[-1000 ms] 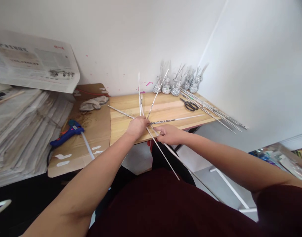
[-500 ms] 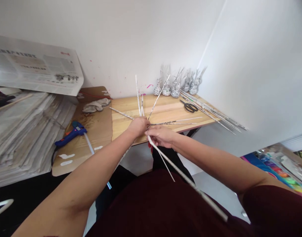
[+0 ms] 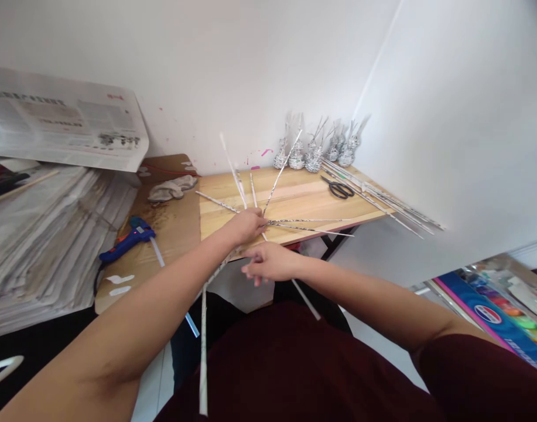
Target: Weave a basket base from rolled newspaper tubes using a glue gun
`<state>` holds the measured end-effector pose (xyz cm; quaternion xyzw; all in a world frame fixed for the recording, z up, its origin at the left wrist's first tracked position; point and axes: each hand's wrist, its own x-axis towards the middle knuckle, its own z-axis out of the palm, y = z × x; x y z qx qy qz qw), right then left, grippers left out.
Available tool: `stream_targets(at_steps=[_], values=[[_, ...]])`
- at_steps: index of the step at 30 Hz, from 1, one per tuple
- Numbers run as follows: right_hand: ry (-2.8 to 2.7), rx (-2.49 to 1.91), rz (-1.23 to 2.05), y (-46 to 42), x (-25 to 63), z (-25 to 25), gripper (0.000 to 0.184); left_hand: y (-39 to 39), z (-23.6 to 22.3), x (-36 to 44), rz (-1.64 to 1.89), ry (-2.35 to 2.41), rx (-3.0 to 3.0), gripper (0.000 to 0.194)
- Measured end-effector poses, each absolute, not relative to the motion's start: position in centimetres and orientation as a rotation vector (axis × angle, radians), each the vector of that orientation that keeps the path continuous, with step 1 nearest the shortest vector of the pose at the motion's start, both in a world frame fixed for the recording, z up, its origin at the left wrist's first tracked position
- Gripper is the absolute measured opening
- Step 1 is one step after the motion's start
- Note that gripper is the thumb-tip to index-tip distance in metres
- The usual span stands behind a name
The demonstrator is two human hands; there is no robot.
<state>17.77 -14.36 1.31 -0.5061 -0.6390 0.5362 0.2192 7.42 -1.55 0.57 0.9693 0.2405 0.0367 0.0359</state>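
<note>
My left hand (image 3: pixel 249 225) is closed on the middle of a fan of thin rolled paper sticks (image 3: pixel 274 176), at the near edge of the wooden table (image 3: pixel 294 196). The sticks spread out from my fist over the table and upward. One long stick (image 3: pixel 203 351) hangs from the bundle toward my lap, on the left. My right hand (image 3: pixel 270 264) hovers just below the left hand with its fingers loosely stretched to the left and nothing plainly in them. Another stick (image 3: pixel 307 300) runs down beneath it.
Black scissors (image 3: pixel 339 189), several small woven paper figures (image 3: pixel 314 155) and a row of spare sticks (image 3: pixel 382 202) lie at the table's back right. A blue glue gun (image 3: pixel 125 240) and a cloth (image 3: pixel 171 187) rest on cardboard (image 3: pixel 171 234). A newspaper pile (image 3: pixel 44 234) is on the left.
The long stick that pointed down to my right has swung across to my left. My right hand has let go of it and dropped below the left hand.
</note>
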Motion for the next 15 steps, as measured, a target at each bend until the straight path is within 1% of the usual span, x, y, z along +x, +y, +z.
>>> stream_targets(at_steps=[1,3,4,5,8,12,15], values=[[-1.918,-1.430,1.299,-13.8,19.0,1.8,0.012,-1.6,0.3,7.3,0.146,0.732,2.955,0.024],[-2.036,-1.558,0.730,-12.1,21.5,2.6,0.013,-1.7,-0.1,7.1,0.195,0.718,2.924,0.026],[-2.035,-1.641,0.534,-11.1,22.7,2.7,0.015,-1.7,-0.2,7.0,0.209,0.715,2.922,0.027],[-2.034,-1.717,0.417,-10.0,23.8,2.7,0.015,-1.8,-0.3,7.0,0.217,0.717,2.929,0.029],[-2.112,-1.818,0.326,-7.2,25.6,1.7,0.017,-2.0,-0.1,7.0,0.203,0.739,2.949,0.030],[-2.205,-1.753,0.327,-5.6,25.8,0.2,0.018,-2.2,0.3,6.8,0.187,0.772,2.922,0.030],[-2.278,-1.709,0.201,-5.5,25.7,-0.2,0.017,-2.2,0.3,6.7,0.232,0.813,2.876,0.031]])
